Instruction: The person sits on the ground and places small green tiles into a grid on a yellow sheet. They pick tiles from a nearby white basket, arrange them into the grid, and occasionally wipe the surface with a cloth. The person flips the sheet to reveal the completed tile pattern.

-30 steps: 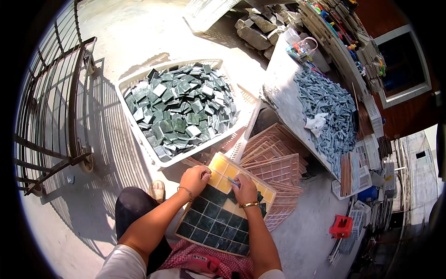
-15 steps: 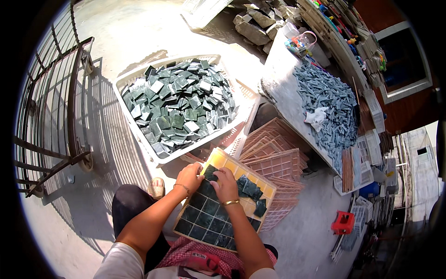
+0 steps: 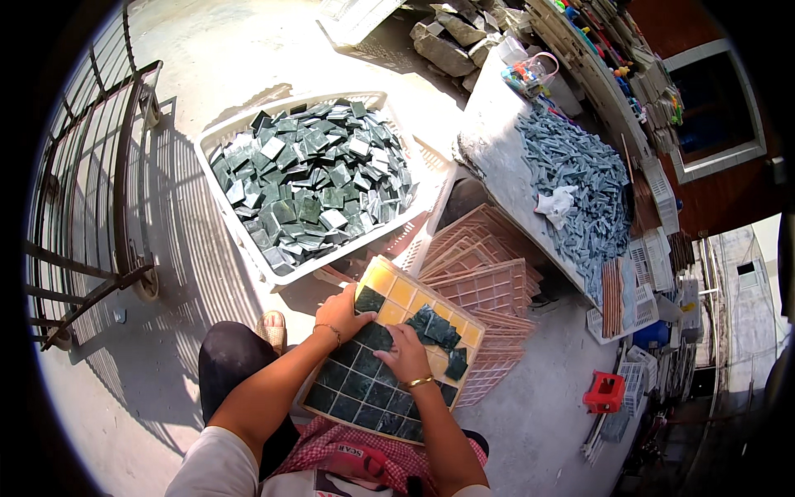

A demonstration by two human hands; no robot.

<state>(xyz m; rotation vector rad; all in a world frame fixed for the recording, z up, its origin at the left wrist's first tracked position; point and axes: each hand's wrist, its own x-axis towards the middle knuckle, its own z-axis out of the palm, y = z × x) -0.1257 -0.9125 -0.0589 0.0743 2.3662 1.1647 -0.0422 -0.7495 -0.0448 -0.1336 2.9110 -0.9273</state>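
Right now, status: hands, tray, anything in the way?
Left hand at the tray's left edge; right hand over set green tiles. Tray part filled. Loose green tiles lying over some yellow slots.

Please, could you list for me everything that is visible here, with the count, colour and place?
Grid tray: one, yellow, above the lap
Set tiles: over a dozen, dark green, mostly the tray's near part
Loose tiles: at least three, dark green, tray's right part
Basket: one, white, beyond the tray
Heaped tiles: uncountable, mostly green, in the basket
Grid panels: several, pinkish, piled right of the tray
Stone strips: uncountable, grey-blue, upper right
Crumpled piece: one, white, on the strips
Rocks: several, grey, top centre
Metal rack: one, dark, far left
Crate: one, red, lower right
Small clutter: many, mixed colours, right edge
Left hand: one, bare, tray's left edge
Right hand: one, bare, over the tiles
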